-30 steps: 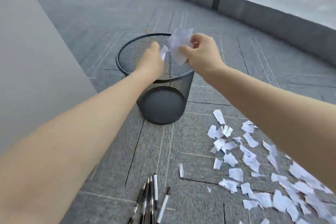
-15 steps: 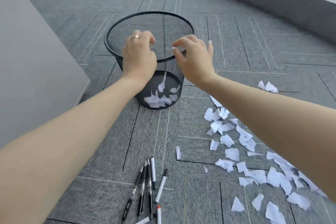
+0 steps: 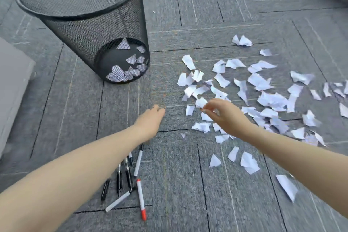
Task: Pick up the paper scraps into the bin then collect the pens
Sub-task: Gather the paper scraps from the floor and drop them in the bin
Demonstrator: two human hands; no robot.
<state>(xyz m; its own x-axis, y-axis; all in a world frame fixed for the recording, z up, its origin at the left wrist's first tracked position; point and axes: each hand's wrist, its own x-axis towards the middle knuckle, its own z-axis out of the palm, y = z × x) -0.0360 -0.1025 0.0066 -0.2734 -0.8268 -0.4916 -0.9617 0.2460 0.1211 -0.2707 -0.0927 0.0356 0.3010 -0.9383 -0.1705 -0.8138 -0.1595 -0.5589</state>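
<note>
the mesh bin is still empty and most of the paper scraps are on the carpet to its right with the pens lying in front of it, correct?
Not quite: the mesh bin is not empty. The head view shows several paper scraps on its bottom through the mesh. The rest holds: most scraps lie on the carpet to its right, and the pens lie in front of it.

floor: grey carpet tiles (image 3: 188, 184) w/ dark seams | grey furniture edge (image 3: 13, 84) at left
</note>
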